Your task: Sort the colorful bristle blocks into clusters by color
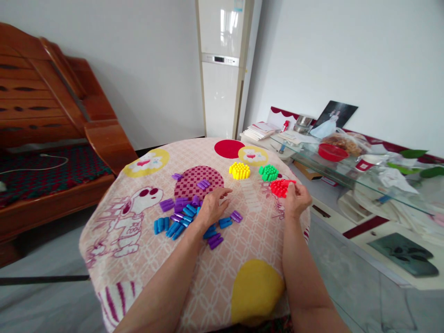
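My left hand (pixel 212 205) lies palm down on the patterned cloth (pixel 145 259), fingers spread, among loose blue pegs (pixel 173 226) and purple pegs (pixel 180 202). My right hand (pixel 295 198) is closed in a pinch on a red peg, right at the cluster of upright red pegs (pixel 279 188). Beyond it stand a green cluster (pixel 268 172) and a yellow cluster (pixel 239 170). A few more purple pegs (pixel 204 184) lie on the dark red circle of the cloth.
A glass-topped low table (pixel 347 173) with a red bowl (pixel 330 151), papers and a photo stands to the right. At the left is a wooden bench (pixel 52 138) with a dark cushion. A tall white air conditioner (pixel 222 69) stands against the back wall.
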Demonstrator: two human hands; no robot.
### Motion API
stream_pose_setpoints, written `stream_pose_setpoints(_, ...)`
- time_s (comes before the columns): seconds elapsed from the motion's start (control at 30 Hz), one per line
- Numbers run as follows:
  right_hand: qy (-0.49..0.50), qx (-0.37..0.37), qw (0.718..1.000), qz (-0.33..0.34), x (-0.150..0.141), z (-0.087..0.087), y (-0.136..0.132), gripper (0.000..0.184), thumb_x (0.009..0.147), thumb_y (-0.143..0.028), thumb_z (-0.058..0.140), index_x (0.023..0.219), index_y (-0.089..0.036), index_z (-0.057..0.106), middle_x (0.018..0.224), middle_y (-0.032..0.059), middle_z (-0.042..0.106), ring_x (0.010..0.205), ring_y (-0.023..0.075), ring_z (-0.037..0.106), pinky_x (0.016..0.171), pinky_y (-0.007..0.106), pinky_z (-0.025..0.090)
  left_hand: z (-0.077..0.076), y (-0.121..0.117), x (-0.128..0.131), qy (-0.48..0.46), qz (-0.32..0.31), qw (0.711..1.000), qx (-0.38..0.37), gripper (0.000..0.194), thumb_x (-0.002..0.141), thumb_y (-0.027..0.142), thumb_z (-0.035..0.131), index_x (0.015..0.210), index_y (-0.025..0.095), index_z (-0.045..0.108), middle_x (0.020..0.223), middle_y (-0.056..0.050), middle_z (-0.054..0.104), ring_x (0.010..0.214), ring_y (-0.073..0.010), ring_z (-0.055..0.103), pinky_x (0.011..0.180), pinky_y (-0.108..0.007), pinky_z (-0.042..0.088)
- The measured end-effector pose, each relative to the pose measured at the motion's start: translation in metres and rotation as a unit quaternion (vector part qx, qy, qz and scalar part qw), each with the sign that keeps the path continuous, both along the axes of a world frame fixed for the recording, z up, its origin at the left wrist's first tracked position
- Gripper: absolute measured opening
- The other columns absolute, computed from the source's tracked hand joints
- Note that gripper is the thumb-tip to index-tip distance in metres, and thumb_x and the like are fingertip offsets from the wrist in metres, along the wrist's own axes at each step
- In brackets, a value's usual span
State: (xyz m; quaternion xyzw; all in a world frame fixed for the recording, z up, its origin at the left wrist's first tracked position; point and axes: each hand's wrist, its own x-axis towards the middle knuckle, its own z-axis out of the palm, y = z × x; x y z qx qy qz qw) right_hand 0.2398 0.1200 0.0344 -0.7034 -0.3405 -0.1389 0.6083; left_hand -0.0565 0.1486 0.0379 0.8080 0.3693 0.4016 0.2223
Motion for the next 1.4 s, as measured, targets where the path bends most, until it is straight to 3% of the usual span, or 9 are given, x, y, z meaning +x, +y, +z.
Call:
stream_pose_setpoints(0.07, -0.024, -0.031, 0.997, -0.07, 0.015, -0.003, -0.005, 0.029, 0.079, -0.039, 0.052, 0.076, -0.015, 0.069, 0.073, 0.0109, 0.071, 0.069, 0.0221, 0.063, 0.069, 0.033, 0.05, 0.0, 0.001, 0.0, 0.0, 0.002, 1.0, 0.002, 0.03, 0.085, 0.019, 0.058, 0.114, 0.017, 0.066, 0.107, -0.008, 0.073, 0.091, -0.0195, 0.069, 0.085, -0.035, 0.056)
stream_pose_setpoints(0.17, -0.038, -0.106, 0.987, -0.118, 0.024, -0.004, -0.011, 0.025, 0.078, -0.035, 0.053, 0.075, -0.016, 0.07, 0.075, 0.0122, 0.072, 0.071, 0.0243, 0.064, 0.069, 0.034, 0.047, -0.001, 0.001, 0.0, 0.003, -0.001, 1.0, 0.004, 0.029, 0.085, 0.019, 0.058, 0.113, 0.017, 0.067, 0.106, -0.008, 0.073, 0.09, -0.0192, 0.069, 0.085, -0.034, 0.057)
stream_pose_setpoints(0.33, -0.046, -0.257, 0.959, -0.106, 0.023, -0.003, -0.015, 0.028, 0.078, -0.034, 0.055, 0.08, -0.015, 0.076, 0.076, 0.0152, 0.071, 0.07, 0.0259, 0.061, 0.065, 0.034, 0.043, -0.002, 0.002, 0.0, 0.008, -0.001, 1.0, 0.004, 0.029, 0.085, 0.02, 0.057, 0.113, 0.018, 0.067, 0.104, -0.008, 0.073, 0.089, -0.0192, 0.069, 0.084, -0.034, 0.057)
stream_pose_setpoints(0.43, -0.054, -0.3, 0.95, -0.074, 0.023, -0.003, -0.016, 0.031, 0.077, -0.035, 0.055, 0.083, -0.015, 0.078, 0.076, 0.0152, 0.071, 0.068, 0.0249, 0.06, 0.064, 0.034, 0.041, -0.002, 0.003, -0.001, 0.008, 0.001, 1.0, 0.003, 0.029, 0.085, 0.02, 0.057, 0.112, 0.017, 0.067, 0.104, -0.008, 0.073, 0.089, -0.0191, 0.069, 0.085, -0.034, 0.057)
stream_pose_setpoints(0.67, -0.033, -0.234, 0.967, -0.093, 0.034, -0.008, -0.012, 0.04, 0.081, -0.029, 0.042, 0.076, -0.009, 0.077, 0.068, 0.0183, 0.07, 0.065, 0.0258, 0.059, 0.063, 0.035, 0.04, -0.002, 0.003, -0.002, 0.005, 0.004, 1.0, -0.008, 0.029, 0.085, 0.021, 0.057, 0.111, 0.018, 0.068, 0.103, -0.008, 0.073, 0.09, -0.0192, 0.069, 0.084, -0.034, 0.058)
stream_pose_setpoints(0.93, 0.03, -0.212, 0.977, -0.009, 0.043, -0.023, -0.005, 0.038, 0.083, -0.03, 0.043, 0.078, -0.012, 0.075, 0.055, 0.0108, 0.063, 0.061, 0.0264, 0.06, 0.06, 0.034, 0.042, -0.002, 0.002, -0.001, 0.013, 0.002, 1.0, -0.011, 0.028, 0.085, 0.019, 0.057, 0.111, 0.017, 0.068, 0.104, -0.008, 0.073, 0.09, -0.0194, 0.069, 0.084, -0.034, 0.057)
stream_pose_setpoints(1.07, 0.012, -0.204, 0.978, -0.05, 0.041, -0.019, -0.008, 0.032, 0.079, -0.027, 0.047, 0.078, -0.01, 0.074, 0.064, 0.0137, 0.066, 0.066, 0.0279, 0.061, 0.065, 0.036, 0.043, -0.003, -0.001, 0.002, 0.02, -0.006, 1.0, -0.02, 0.03, 0.083, 0.015, 0.058, 0.111, 0.016, 0.068, 0.103, -0.009, 0.073, 0.091, -0.0196, 0.069, 0.084, -0.034, 0.057)
stream_pose_setpoints(1.2, -0.044, -0.144, 0.984, -0.095, 0.032, -0.01, -0.009, 0.028, 0.079, -0.027, 0.048, 0.08, -0.01, 0.071, 0.074, 0.0156, 0.067, 0.072, 0.0278, 0.062, 0.069, 0.036, 0.043, -0.002, -0.001, 0.002, 0.015, 0.006, 1.0, -0.019, 0.03, 0.082, 0.013, 0.058, 0.111, 0.016, 0.068, 0.101, -0.009, 0.073, 0.091, -0.0195, 0.069, 0.084, -0.033, 0.056)
stream_pose_setpoints(1.4, -0.153, -0.139, 0.975, 0.085, -0.017, -0.003, 0.001, 0.03, 0.087, -0.035, 0.049, 0.074, -0.015, 0.068, 0.067, 0.0093, 0.066, 0.065, 0.0205, 0.057, 0.066, 0.03, 0.041, -0.004, 0.0, -0.001, 0.039, 0.019, 0.999, -0.014, 0.033, 0.08, 0.009, 0.059, 0.11, 0.015, 0.069, 0.104, -0.01, 0.073, 0.096, -0.0215, 0.069, 0.088, -0.035, 0.055)
